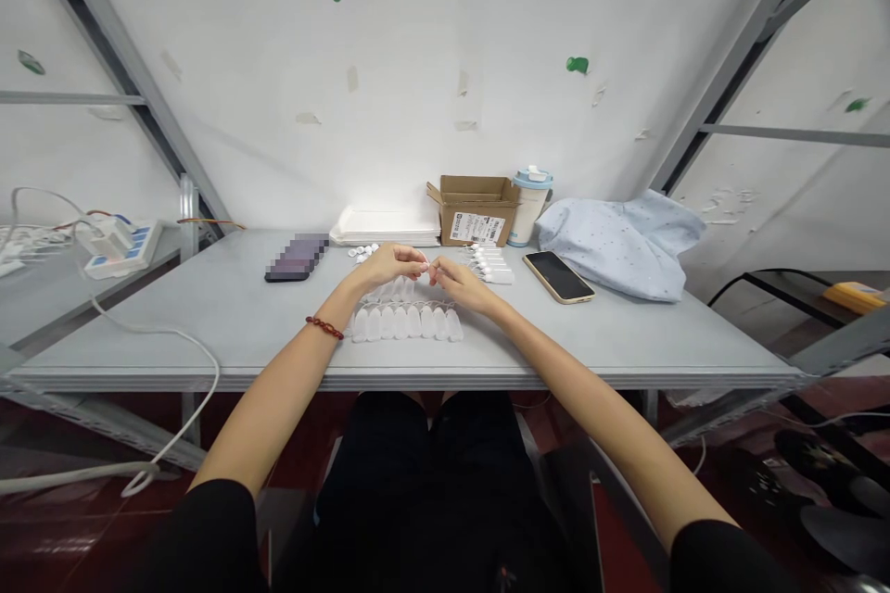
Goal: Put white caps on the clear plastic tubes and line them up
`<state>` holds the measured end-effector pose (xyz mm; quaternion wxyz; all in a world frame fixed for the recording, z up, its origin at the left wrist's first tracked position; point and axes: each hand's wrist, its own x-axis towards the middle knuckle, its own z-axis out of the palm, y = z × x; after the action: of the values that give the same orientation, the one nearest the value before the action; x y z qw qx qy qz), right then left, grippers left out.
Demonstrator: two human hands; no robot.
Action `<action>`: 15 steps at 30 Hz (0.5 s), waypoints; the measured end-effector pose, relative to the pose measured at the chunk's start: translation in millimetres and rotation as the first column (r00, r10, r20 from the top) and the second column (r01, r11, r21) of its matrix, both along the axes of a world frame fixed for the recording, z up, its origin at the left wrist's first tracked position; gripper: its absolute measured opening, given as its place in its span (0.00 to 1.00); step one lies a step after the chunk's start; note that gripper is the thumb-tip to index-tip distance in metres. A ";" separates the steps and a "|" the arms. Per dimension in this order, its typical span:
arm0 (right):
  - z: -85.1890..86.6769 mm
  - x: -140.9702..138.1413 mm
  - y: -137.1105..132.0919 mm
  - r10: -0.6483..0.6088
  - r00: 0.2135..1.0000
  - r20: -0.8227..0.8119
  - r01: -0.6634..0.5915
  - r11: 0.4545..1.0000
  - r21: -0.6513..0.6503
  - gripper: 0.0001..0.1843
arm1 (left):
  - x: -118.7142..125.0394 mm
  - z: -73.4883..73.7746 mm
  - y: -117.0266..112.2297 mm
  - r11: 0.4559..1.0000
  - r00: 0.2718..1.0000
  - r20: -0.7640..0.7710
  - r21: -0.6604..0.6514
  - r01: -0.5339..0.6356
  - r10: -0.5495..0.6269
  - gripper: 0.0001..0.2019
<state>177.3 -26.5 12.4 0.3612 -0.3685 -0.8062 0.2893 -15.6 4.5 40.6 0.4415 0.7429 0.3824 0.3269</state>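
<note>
Above the middle of the grey table, my left hand (390,265) and my right hand (463,283) meet with closed fingertips. A small white piece (426,266) shows between them, too small to name. My left hand pinches it; what the right fingertips grip is hidden. Just below the hands lies a row of frosted, tongue-shaped plastic pieces (401,324), with more of them behind, partly covered by the left hand. Several small white round pieces (362,253) sit behind my left wrist. Beside my right hand are several white pieces with thin leads (493,266).
At the back stand stacked white trays (386,227), an open cardboard box (478,211) and a blue-lidded cup (529,208). A phone (558,276) and pale blue cloth (618,246) lie right; a blurred dark object (298,258) lies left. A white cable (159,331) hangs over the left edge.
</note>
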 end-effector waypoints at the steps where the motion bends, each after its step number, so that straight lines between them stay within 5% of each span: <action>1: -0.2 0.1 0.1 -0.003 1.000 -0.017 0.003 1.000 -0.017 0.08 | -0.1 -0.9 1.0 1.000 1.000 0.013 0.007 0.001 -0.002 0.13; 15: -4.2 1.0 4.7 0.040 0.993 -0.113 -0.049 0.996 -0.080 0.14 | 1.4 -0.6 -1.4 0.999 1.000 -0.011 -0.045 0.011 -0.012 0.18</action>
<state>178.3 -21.8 8.2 0.3835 -0.3483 -0.7803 0.3504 -14.2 3.1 40.0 0.4580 0.7368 0.3879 0.3113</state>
